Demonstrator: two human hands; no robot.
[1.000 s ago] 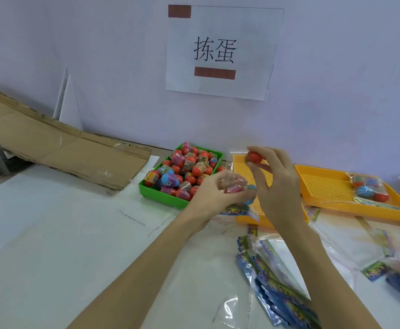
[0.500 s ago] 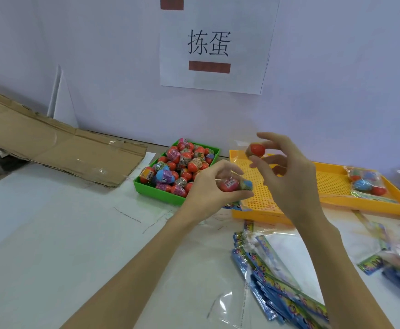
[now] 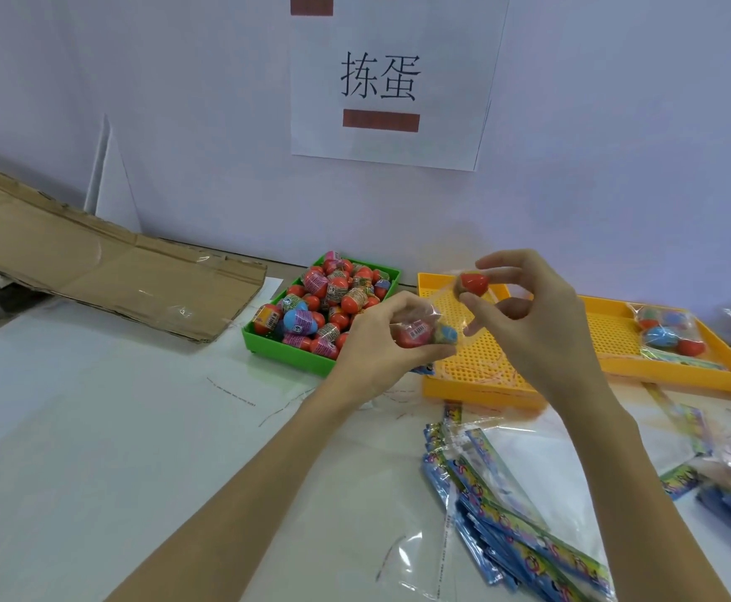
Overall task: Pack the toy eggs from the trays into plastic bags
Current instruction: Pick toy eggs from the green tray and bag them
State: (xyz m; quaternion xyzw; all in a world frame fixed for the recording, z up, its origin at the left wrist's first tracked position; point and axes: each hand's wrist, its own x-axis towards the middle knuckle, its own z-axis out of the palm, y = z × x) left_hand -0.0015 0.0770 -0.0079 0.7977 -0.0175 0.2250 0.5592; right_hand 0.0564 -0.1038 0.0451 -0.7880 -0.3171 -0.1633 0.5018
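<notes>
My left hand [image 3: 376, 341] grips a clear plastic bag [image 3: 431, 330] that holds a red egg and a blue egg. My right hand [image 3: 533, 323] pinches a red toy egg [image 3: 473, 283] between thumb and forefinger, just above the bag's mouth. Behind my left hand stands a green tray [image 3: 285, 347] heaped with several red, blue and pink toy eggs. A yellow perforated tray [image 3: 476, 384] lies under my hands.
A second yellow tray [image 3: 676, 375] at the right holds a filled bag of eggs [image 3: 667, 330]. Several empty printed bags [image 3: 515, 527] lie fanned on the white table near its front. Flattened cardboard [image 3: 107, 275] leans at the left wall. More bags lie at the far right edge.
Both hands have stayed over the yellow tray. The red egg in my right hand has come down closer to the bag's mouth, and the view has tilted upward slightly.
</notes>
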